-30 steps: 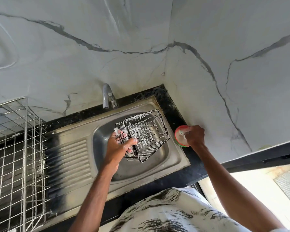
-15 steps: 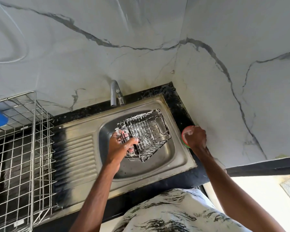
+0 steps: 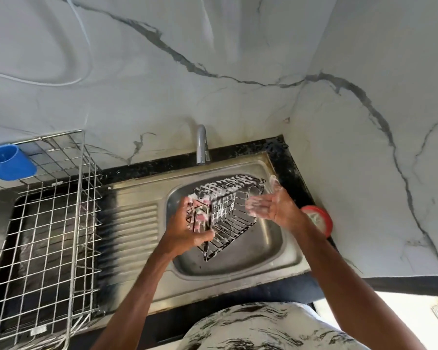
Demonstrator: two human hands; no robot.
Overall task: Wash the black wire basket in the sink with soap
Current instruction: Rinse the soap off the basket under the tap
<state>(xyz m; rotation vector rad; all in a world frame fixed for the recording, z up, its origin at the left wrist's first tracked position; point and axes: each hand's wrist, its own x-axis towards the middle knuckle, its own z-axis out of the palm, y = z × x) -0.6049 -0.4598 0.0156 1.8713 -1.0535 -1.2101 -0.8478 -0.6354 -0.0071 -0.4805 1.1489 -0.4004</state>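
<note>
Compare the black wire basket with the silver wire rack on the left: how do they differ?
Colour: the black wire basket is dark and streaked with white suds; the silver wire rack is bare, shiny metal.
Pose: the basket is tilted over the sink, held in the left hand's grip; the rack stands on the counter, untouched.
Size: the rack is clearly larger.
Both are open wire grids.

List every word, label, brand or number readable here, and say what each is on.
No text here can be read.
Small tag on the front rail of the wire dish rack: too small and blurred to read.
Red soap tub and black wire basket: no lettering visible.
</note>
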